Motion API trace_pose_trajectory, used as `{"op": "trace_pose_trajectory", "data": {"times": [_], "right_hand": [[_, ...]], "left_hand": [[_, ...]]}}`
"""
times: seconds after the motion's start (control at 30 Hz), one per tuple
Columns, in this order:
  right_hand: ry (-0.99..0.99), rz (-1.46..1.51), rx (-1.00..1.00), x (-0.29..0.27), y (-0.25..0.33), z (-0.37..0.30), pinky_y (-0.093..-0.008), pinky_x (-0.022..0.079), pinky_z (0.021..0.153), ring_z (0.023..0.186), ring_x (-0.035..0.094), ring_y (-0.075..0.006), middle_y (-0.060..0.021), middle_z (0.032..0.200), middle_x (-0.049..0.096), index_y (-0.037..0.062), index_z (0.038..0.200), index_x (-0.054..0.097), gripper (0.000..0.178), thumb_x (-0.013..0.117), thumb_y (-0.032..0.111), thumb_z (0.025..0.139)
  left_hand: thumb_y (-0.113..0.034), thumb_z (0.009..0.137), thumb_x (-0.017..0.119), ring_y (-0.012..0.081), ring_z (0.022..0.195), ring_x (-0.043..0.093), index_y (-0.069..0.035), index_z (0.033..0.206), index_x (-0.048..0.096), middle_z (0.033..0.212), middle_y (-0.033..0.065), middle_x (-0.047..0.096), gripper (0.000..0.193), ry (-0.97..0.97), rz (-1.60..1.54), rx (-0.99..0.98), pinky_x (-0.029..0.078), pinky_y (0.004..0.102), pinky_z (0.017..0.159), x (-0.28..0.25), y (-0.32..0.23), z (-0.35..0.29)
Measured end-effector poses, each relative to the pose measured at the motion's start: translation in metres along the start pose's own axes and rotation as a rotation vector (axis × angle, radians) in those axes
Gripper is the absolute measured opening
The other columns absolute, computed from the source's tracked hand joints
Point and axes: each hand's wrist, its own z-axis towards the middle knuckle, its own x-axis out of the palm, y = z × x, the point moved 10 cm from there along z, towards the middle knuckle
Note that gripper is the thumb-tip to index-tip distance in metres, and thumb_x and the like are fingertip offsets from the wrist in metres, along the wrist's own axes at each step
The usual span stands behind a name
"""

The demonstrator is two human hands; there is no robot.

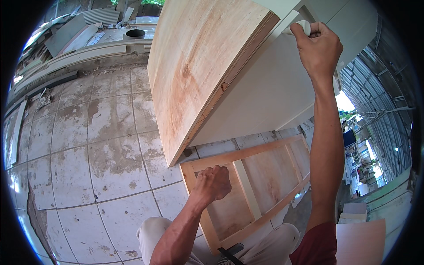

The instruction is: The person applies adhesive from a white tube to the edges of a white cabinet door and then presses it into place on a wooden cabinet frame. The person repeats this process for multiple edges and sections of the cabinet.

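My right hand (324, 51) is raised at the upper right, its fingers wrapped round a small white rounded object (304, 27) whose kind I cannot make out. It is at the upper edge of a cabinet-like box with a bare plywood side (190, 66) and a pale inner panel (260, 92). Lower down, my left hand (212, 184) is closed in a fist over the near left end of a wooden frame panel (274, 174) with crossbars. Whatever that fist holds, if anything, is hidden. A black tool-like thing (232, 254) lies by my lap, its kind unclear.
Stained white floor tiles (115, 163) spread to the left. Scrap boards and sheets (75, 33) lie piled behind a low ledge at the far left, near a dark round pipe opening (135, 33). A pinkish board (362, 240) stands at the lower right.
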Motion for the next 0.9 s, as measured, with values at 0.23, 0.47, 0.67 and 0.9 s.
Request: {"op": "trace_pose_trajectory", "data": {"times": [0.23,0.47,0.67,0.9], "right_hand": [[-0.010,-0.040,-0.015,-0.0001,-0.0021,0.0025,-0.0269,0.052,0.060,0.053,0.064,-0.0121,-0.0033,0.058,0.067,0.0012,0.076,0.071,0.033,0.079,0.033,0.079],[-0.007,0.007,0.000,0.0004,-0.0056,0.0047,-0.0263,0.051,0.060,0.053,0.063,-0.0110,-0.0032,0.058,0.067,0.0016,0.076,0.071,0.033,0.079,0.033,0.078],[0.004,0.022,0.032,0.0018,-0.0065,0.0035,-0.0260,0.051,0.058,0.053,0.063,-0.0103,-0.0028,0.058,0.067,0.0019,0.076,0.070,0.032,0.079,0.032,0.079],[-0.001,0.014,0.014,0.0002,-0.0064,0.0035,-0.0262,0.051,0.059,0.053,0.063,-0.0107,-0.0029,0.059,0.067,0.0013,0.076,0.070,0.032,0.078,0.032,0.079]], "left_hand": [[-0.009,0.083,0.055,0.0416,0.092,0.072,0.006,0.091,0.071,0.090,0.0271,0.071,0.023,0.027,0.001,-0.007,0.056,0.0488,0.085,-0.0004,-0.0011,-0.0003],[-0.008,0.083,0.055,0.0420,0.094,0.071,0.005,0.092,0.071,0.092,0.0274,0.071,0.023,0.026,-0.001,-0.016,0.056,0.0497,0.087,-0.0016,-0.0008,-0.0014],[-0.008,0.082,0.055,0.0424,0.092,0.072,0.007,0.091,0.071,0.090,0.0284,0.071,0.023,-0.006,-0.007,-0.005,0.056,0.0493,0.085,-0.0020,0.0000,-0.0011],[-0.013,0.088,0.054,0.0464,0.100,0.068,0.008,0.099,0.067,0.099,0.0304,0.069,0.027,0.142,-0.023,-0.028,0.052,0.0521,0.094,0.0015,-0.0030,-0.0010]]}}
